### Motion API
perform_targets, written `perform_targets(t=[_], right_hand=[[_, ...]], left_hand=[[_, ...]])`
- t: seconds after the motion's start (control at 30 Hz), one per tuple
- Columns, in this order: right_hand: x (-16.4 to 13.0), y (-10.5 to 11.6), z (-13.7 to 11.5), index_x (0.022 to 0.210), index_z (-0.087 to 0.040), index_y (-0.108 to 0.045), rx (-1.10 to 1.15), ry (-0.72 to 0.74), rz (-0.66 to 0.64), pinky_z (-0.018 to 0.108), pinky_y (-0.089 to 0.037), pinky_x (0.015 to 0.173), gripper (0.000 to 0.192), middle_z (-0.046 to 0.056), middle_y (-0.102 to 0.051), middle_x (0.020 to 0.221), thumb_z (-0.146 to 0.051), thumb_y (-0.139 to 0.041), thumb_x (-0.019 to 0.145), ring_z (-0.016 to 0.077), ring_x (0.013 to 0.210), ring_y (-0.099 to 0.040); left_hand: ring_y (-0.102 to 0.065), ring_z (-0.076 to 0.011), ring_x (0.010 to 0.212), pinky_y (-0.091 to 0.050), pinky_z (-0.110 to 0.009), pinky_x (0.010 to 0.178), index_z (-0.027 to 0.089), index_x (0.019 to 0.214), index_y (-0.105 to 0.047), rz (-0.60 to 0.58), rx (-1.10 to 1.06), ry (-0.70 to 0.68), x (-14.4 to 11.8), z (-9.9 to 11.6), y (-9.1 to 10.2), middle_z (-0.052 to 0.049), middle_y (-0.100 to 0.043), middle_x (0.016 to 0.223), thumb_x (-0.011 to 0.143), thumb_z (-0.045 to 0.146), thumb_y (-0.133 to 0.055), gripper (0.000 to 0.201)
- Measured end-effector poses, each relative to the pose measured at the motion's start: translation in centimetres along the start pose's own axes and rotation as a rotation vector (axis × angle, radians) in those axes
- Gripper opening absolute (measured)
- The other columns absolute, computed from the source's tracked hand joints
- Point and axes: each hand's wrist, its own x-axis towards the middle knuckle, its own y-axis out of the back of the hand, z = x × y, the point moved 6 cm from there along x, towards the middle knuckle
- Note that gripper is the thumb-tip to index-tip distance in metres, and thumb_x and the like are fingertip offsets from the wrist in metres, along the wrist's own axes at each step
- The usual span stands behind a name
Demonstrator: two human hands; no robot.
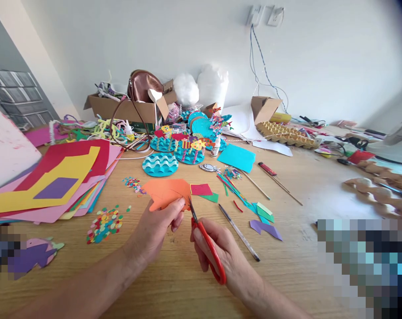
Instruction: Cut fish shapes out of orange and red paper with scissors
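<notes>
Currently the orange paper (166, 193) sits lower centre of frame, pinched in the left hand (154, 232); the right hand (221, 252) is closed around the red scissors (207, 246), blades at the paper's right edge. Wooden table (194, 283) underneath (heavily cluttered): coloured sheet stack (55, 181) at left, confetti pile (104, 223) lower left, pen (239, 232) right of the scissors. White wall (187, 40) behind, cardboard box (121, 108) against it.

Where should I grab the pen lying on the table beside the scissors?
Judging by its pose, pinch the pen at mid-barrel from above: it lies flat and diagonal on the table, thin, with bare wood on both sides, just right of the right hand holding the scissors.
</notes>
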Motion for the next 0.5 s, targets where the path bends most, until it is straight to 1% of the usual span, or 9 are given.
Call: perform_targets(t=[0.1, 0.37, 0.5], right_hand=[[-0.02, 0.16, 0.09, 0.065, -0.018, -0.044, -0.017, -0.004, -0.002, 0.016, -0.030, 0.037, 0.033, -0.007, -0.036, 0.048, -0.044, -0.043, 0.085, 0.0064, 0.041, -0.037], [0.01, 0.25, 0.35, 0.064, -0.019, -0.042, -0.023, -0.006, -0.012, 0.016, -0.032, 0.037, 0.030, -0.007, -0.036, 0.049, -0.039, -0.041, 0.085, 0.0065, 0.040, -0.037], [-0.09, 0.16, 0.08, 0.065, -0.018, -0.042, -0.009, 0.036, -0.047, 0.016, -0.033, 0.040, 0.028, -0.007, -0.037, 0.050, -0.036, -0.041, 0.087, 0.0069, 0.043, -0.038]], left_hand=[[-0.034, -0.0086, 0.045, -0.029, -0.023, 0.045, 0.020, 0.051, -0.038, -0.011, -0.002, 0.022, -0.01, 0.01, 0.01, 0.006, -0.037, 0.046, 0.072, 0.033, -0.050, 0.028], [-0.036, -0.0096, 0.048, -0.031, -0.024, 0.047, 0.019, 0.053, -0.041, -0.029, -0.014, 0.007, -0.03, 0.03, 0.13, 0.005, -0.040, 0.050, 0.072, 0.034, -0.051, 0.026], [-0.036, -0.0098, 0.048, -0.030, -0.024, 0.047, 0.020, 0.054, -0.042, -0.039, -0.016, 0.018, -0.06, 0.13, 0.03, 0.005, -0.040, 0.050, 0.072, 0.034, -0.051, 0.025]])
